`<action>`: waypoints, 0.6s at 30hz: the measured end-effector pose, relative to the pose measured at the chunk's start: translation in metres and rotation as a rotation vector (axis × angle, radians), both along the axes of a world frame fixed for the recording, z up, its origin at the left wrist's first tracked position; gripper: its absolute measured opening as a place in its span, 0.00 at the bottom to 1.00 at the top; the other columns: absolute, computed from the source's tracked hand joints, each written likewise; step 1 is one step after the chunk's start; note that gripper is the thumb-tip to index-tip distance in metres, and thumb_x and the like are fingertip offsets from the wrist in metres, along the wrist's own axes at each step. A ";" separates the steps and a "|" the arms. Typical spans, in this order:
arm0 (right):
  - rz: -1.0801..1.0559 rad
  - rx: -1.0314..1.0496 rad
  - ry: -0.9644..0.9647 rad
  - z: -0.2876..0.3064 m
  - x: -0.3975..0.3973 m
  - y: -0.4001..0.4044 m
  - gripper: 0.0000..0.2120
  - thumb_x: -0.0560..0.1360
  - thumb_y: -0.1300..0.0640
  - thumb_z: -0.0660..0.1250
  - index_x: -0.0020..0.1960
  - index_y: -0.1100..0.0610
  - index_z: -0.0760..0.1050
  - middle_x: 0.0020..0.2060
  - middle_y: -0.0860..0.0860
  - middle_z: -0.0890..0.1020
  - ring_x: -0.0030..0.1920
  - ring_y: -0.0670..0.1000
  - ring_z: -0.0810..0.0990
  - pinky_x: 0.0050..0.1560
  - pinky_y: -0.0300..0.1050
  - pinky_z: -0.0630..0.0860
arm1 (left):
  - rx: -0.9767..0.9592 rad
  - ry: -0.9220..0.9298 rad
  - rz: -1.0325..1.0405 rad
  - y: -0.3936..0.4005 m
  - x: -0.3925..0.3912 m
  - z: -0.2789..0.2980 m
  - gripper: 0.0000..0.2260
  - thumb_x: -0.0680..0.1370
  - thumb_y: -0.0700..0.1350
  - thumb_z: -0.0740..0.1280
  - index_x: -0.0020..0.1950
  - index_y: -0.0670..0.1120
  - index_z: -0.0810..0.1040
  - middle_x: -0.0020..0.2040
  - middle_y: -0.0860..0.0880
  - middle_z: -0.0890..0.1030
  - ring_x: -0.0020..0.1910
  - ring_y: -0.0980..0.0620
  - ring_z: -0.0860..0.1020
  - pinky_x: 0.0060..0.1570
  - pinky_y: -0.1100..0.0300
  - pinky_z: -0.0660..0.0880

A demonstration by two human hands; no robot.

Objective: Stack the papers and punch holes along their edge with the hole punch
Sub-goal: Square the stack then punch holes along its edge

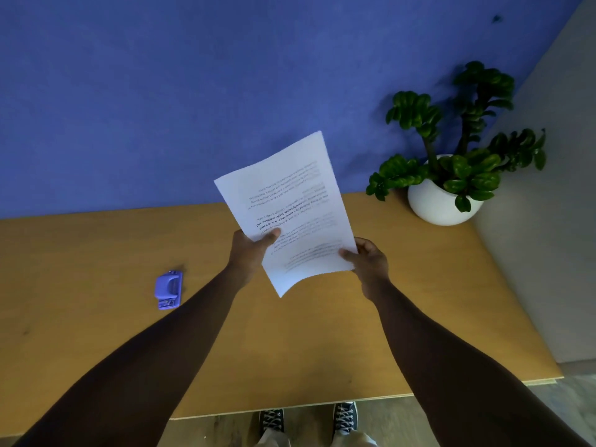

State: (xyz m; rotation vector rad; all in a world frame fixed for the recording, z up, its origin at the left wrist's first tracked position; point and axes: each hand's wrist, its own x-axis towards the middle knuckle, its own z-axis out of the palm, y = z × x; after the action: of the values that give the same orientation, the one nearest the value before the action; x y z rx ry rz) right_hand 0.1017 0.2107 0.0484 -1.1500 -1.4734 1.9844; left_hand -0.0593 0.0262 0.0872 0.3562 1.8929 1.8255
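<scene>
A stack of white printed papers (287,201) is held up above the wooden table (96,253), tilted, its text upside down to me. My left hand (250,253) grips its left edge with the thumb on top. My right hand (369,258) grips the lower right corner. A small purple hole punch (168,289) lies on the table to the left, well apart from both hands.
A potted green plant in a round white pot (442,201) stands at the table's back right corner. A blue wall (161,91) rises behind the table. The table's near edge is just above my shoes (344,416) on the floor.
</scene>
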 end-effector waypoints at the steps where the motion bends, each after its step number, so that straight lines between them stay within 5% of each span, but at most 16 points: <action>1: 0.019 0.048 -0.038 0.000 -0.001 -0.001 0.13 0.70 0.65 0.75 0.49 0.50 0.80 0.42 0.43 0.86 0.42 0.45 0.84 0.36 0.36 0.79 | -0.018 0.024 -0.024 -0.001 -0.001 0.001 0.10 0.75 0.41 0.74 0.55 0.49 0.83 0.53 0.51 0.86 0.52 0.54 0.84 0.52 0.58 0.80; 6: 0.108 0.191 -0.139 -0.003 -0.005 -0.005 0.13 0.70 0.63 0.75 0.50 0.50 0.81 0.44 0.43 0.85 0.44 0.46 0.83 0.40 0.39 0.78 | -0.075 0.126 -0.108 -0.001 0.003 0.003 0.09 0.75 0.42 0.74 0.55 0.50 0.83 0.50 0.55 0.87 0.49 0.58 0.85 0.43 0.66 0.80; 18: 0.197 0.354 -0.276 -0.015 0.002 -0.012 0.12 0.72 0.60 0.73 0.55 0.54 0.81 0.45 0.45 0.83 0.45 0.49 0.81 0.42 0.39 0.77 | -0.200 0.119 -0.045 -0.015 0.027 -0.031 0.13 0.73 0.41 0.77 0.56 0.43 0.83 0.52 0.46 0.86 0.50 0.48 0.85 0.50 0.53 0.82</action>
State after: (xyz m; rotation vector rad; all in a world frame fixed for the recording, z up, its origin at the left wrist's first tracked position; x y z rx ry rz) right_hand 0.1037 0.1984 0.0329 -1.1910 -2.0520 1.6317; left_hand -0.0320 0.0111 0.0561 0.4419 2.1095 1.6006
